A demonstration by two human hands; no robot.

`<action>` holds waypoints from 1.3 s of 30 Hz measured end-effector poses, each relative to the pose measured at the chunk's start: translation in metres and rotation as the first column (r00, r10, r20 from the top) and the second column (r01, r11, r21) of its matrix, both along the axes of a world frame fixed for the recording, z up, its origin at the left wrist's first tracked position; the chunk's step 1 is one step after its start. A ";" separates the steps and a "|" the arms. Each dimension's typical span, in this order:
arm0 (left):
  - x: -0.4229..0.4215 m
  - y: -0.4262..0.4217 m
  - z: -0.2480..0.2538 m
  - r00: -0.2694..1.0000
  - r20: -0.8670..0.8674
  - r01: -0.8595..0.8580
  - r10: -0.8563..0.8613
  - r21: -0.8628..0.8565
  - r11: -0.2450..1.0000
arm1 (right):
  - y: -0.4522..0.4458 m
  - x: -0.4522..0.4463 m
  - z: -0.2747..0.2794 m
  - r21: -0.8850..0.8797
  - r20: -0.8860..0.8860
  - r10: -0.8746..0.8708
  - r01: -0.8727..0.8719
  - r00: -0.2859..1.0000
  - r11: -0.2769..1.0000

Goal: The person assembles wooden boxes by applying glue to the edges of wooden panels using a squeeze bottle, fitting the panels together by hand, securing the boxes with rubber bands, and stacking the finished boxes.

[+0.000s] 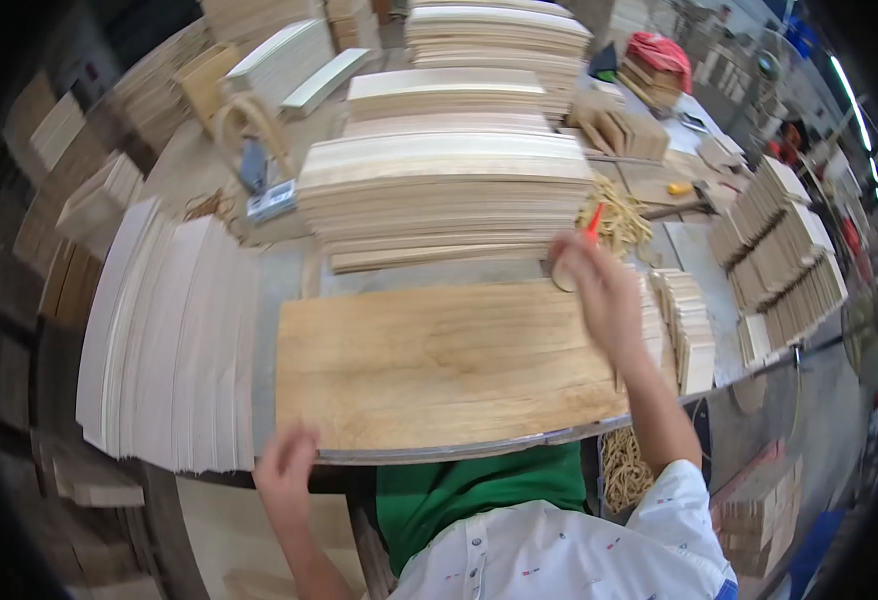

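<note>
My right hand (604,295) is closed around a small bottle with a red pointed nozzle (594,222). The nozzle points up past my fingers, and most of the bottle is hidden by the hand. It is over the right end of a flat, light brown wooden board (439,365) lying along the table's front edge. At the board's front left corner is my left hand (287,462), slightly blurred, fingers loosely bent and apart, with nothing seen in it. Whether it touches the board I cannot tell.
A tall stack of wooden boards (439,200) stands behind the board. More pale boards (169,340) lean in a row at left. Small wooden blocks (684,330) line the right side. Rubber bands (619,215) lie in a pile near a hammer (694,200).
</note>
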State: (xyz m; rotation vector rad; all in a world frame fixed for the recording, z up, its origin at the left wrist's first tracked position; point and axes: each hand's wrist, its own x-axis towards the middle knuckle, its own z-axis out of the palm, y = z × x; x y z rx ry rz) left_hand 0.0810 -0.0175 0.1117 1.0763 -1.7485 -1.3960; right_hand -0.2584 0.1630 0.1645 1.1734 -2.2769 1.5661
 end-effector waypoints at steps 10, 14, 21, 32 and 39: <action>-0.258 -0.190 0.074 0.887 0.457 0.325 -0.069 -0.510 0.797 | -0.042 -0.153 0.034 0.481 -0.123 -0.245 0.274 0.962 0.833; -0.256 -0.190 0.075 0.886 0.462 0.294 -0.035 -0.503 0.813 | -0.046 -0.158 0.026 0.447 -0.086 -0.285 0.293 0.955 0.845; -0.261 -0.203 0.062 0.955 0.292 0.205 -0.050 -0.530 0.823 | -0.047 -0.162 0.017 0.247 -0.079 -0.329 0.338 0.941 0.908; -0.100 -0.076 -0.061 0.971 0.232 0.129 -0.051 -0.334 0.934 | 0.053 -0.005 -0.075 0.250 -0.155 -0.173 0.208 0.973 0.946; -0.077 -0.022 -0.072 0.845 0.532 0.238 -0.057 -0.278 0.931 | 0.084 0.027 -0.135 0.497 -0.031 -0.170 0.163 0.985 0.853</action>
